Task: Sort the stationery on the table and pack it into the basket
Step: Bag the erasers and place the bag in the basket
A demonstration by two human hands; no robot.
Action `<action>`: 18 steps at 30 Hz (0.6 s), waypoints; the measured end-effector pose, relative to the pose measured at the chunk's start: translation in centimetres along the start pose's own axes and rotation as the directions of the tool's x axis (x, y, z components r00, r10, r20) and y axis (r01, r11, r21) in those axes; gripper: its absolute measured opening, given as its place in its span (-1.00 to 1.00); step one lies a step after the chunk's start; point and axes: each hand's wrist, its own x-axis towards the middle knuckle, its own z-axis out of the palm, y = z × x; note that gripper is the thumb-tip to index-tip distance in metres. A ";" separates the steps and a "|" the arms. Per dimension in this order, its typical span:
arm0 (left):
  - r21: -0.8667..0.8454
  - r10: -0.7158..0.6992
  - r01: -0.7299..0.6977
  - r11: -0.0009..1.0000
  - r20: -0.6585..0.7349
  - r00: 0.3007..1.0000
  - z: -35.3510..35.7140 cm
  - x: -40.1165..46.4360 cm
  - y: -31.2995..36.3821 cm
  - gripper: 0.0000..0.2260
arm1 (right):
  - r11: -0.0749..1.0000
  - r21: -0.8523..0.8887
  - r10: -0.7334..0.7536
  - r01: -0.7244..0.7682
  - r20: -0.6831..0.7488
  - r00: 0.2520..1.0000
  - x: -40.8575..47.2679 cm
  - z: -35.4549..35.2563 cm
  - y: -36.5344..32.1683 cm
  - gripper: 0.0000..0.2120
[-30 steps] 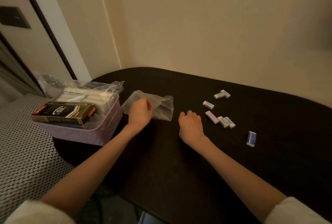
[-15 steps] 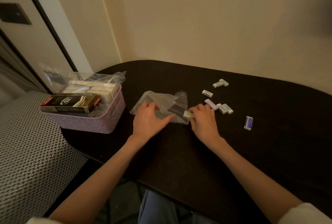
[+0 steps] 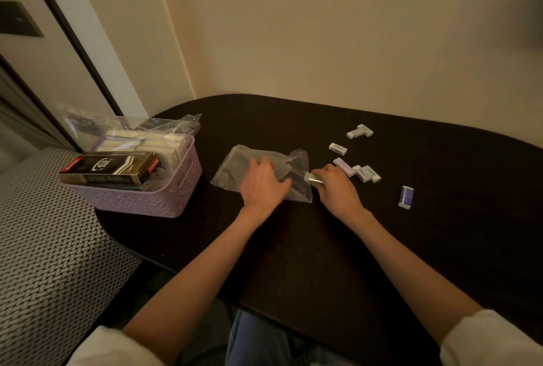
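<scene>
We see a clear plastic bag (image 3: 235, 171) lying flat and crinkled on the dark table (image 3: 323, 248), roughly mid-table, with its mouth toward the right. The left hand (image 3: 263, 186) rests on top of the bag, fingers spread and fairly straight, pressing the film down. The right hand (image 3: 336, 186) is at the bag's mouth, fingers curled, pinching a small pale eraser (image 3: 313, 179) whose end is just at the opening; we can't tell if it's inside yet. Just beside the right hand's far side lies a lilac eraser (image 3: 344, 166), touching or nearly touching a pair of white sleeved erasers (image 3: 367, 173). Further back sit a single white eraser (image 3: 338, 148) and two more in an L (image 3: 360, 131). A blue-sleeved eraser (image 3: 406, 196) lies apart to the right. All are small rectangular blocks. At the table's left end stands a lilac plastic basket (image 3: 141, 201) with perforated patterned walls, holding a glossy black-and-gold box (image 3: 110, 167) marked 0.5 on top, pale boxes (image 3: 141, 142) behind it, and loose crumpled clear film (image 3: 176, 125) over the back rim. The table is a dark matte oval with a rounded left end, pushed against a plain cream wall (image 3: 323, 28). Left of it is a seat with woven black-and-white herringbone upholstery (image 3: 44, 248). White sleeves (image 3: 484, 339) show at both forearms.
</scene>
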 end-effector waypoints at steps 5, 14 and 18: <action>-0.110 0.025 -0.031 0.993 -0.056 0.998 0.6 -0.1 -1.4 -0.90 | 0.990 0.013 0.144 -0.144 0.013 0.990 -0.3 -1.1 1.0 -0.79; -0.196 0.067 -0.097 0.976 -0.150 0.986 -0.2 -1.2 -0.2 -0.87 | 0.808 0.574 0.112 -0.129 0.065 0.992 -2.4 -5.3 -3.3 -0.75; -0.200 0.130 -0.167 0.966 -0.185 0.974 -0.4 -2.1 0.6 -0.89 | 0.918 0.365 0.142 -0.156 0.067 0.988 -1.3 -3.7 -4.6 -0.89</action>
